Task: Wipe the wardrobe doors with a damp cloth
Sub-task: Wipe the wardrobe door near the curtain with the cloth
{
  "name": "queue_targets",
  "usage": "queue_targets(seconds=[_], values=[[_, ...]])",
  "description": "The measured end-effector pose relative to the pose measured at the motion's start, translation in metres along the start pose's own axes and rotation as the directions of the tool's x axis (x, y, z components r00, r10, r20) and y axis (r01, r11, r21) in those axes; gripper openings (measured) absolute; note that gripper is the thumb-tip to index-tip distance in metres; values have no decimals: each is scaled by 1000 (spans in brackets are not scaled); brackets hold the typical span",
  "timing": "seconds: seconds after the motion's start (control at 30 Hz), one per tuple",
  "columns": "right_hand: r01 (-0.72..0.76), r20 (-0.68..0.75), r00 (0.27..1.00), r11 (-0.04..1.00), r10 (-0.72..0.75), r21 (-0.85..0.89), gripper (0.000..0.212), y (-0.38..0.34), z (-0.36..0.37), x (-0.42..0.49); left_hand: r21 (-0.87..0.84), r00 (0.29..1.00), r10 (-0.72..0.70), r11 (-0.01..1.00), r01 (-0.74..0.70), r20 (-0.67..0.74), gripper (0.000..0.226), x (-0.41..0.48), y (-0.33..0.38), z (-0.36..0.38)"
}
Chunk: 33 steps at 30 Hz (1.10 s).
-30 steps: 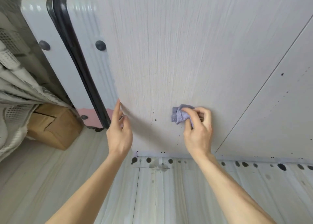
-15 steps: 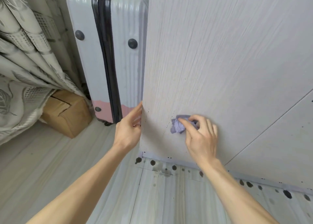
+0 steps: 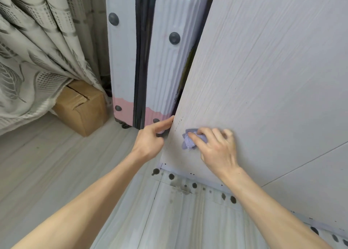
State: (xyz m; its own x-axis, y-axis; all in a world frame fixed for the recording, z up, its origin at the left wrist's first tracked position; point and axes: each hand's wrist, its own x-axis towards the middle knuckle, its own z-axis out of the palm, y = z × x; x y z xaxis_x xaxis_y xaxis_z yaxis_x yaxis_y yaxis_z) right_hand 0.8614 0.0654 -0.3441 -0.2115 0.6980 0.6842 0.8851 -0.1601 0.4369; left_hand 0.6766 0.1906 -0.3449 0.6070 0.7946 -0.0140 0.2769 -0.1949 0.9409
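Pale plank floor [image 3: 47, 164] runs up to the foot of the wardrobe. Low on the wardrobe door [image 3: 263, 79], near its left edge, is the cloth [image 3: 188, 142]: a small lilac wad, bunched up and held flat against the pale grained panel. The right hand [image 3: 216, 149] covers most of it, fingers curled over the top and pressing it to the wood, so only the left part of the cloth shows. Tiny dark specks dot the door just left of the cloth.

The left hand [image 3: 150, 137] is at the door's left edge, one finger stretched out to touch it and the others folded beneath. From where I stand I cannot tell whether they hook round the edge.

Right of the hands, a thin seam divides this door from the next panel [image 3: 320, 182]. Dark spots [image 3: 156, 171] mark the floor along the wardrobe's base. Just behind the door's edge stands an upright suitcase [image 3: 165, 69], pale lilac with a pink band at the bottom and a black strip down the middle. Farther left, a cardboard box [image 3: 81, 107] sits on the floor, partly under a patterned grey curtain [image 3: 37, 51].
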Motion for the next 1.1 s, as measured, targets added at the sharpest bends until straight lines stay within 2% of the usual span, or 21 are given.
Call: queue_targets(seconds=[0.07,0.17,0.23,0.3,0.4,0.53,0.6,0.7,0.83,0.87,0.93,1.03,1.1], values=[[-130,-112,985,991,130,10,36,-2,-6,20,46,1000,-23,999,22,14,83,2,-15,-1],[-259,-192,945,965,264,48,36,-10,-6,38,253,996,-59,967,38,74,76,3,-48,-1],[-225,-153,961,973,231,54,40,-18,3,35,364,986,-137,927,94,95,71,2,-77,-1],[-104,-65,992,994,107,42,42,-27,14,25,466,966,-241,868,169,97,69,-4,-109,1],[17,36,999,999,-19,50,53,-41,29,13,660,867,-467,709,249,174,69,-25,-153,7],[-17,6,1000,1000,17,26,42,-44,30,17,781,715,-678,536,321,172,80,-55,-198,19],[-68,-27,997,996,69,50,45,-42,31,21,806,678,-716,497,323,169,85,-64,-214,21],[-65,-41,997,997,67,46,44,-50,40,17,813,698,-698,494,308,160,91,-75,-225,25],[125,135,983,992,-126,9,35,-78,65,-18,782,696,-700,521,342,162,95,-78,-231,27],[137,172,976,991,-137,10,34,-81,66,-23,772,694,-699,532,348,169,96,-78,-232,27],[71,149,986,997,-74,28,42,-75,60,-20,764,704,-688,546,344,175,97,-76,-235,26],[-128,15,992,990,127,51,51,-51,43,-5,764,694,-695,547,342,187,98,-75,-237,26],[-169,-21,985,985,170,42,50,-41,38,-9,769,700,-690,546,332,188,99,-75,-240,27]])
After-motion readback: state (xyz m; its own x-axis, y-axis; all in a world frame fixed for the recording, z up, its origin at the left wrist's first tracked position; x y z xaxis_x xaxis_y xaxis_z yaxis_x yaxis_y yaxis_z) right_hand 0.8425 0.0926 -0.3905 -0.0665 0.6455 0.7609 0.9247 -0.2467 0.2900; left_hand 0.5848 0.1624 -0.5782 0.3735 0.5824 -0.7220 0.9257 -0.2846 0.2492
